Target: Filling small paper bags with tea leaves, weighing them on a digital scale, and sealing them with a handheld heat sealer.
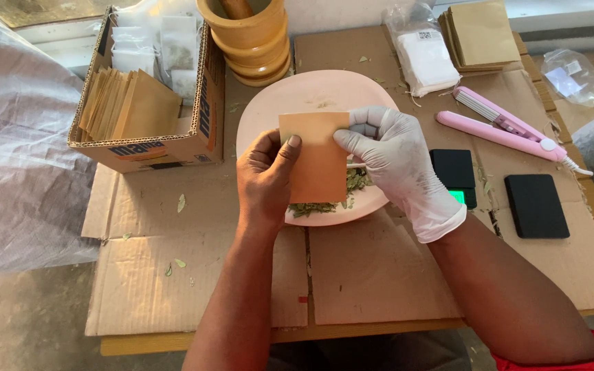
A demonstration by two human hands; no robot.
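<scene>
Two hands grip a small flat tan paper pouch (317, 156) over the pale pink round plate (290, 96) of dried green leaves (321, 205): bare left hand (266, 180) pinching its left edge, white-gloved right hand (397, 161) its right. Steady, upright holding at mid-bench likely prevents spills.

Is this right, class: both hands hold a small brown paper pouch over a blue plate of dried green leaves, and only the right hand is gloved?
Not quite. The head view shows the plate is pale pink, not blue. The rest stands: the bare left hand and the gloved right hand hold the brown pouch above the dried leaves.
</scene>
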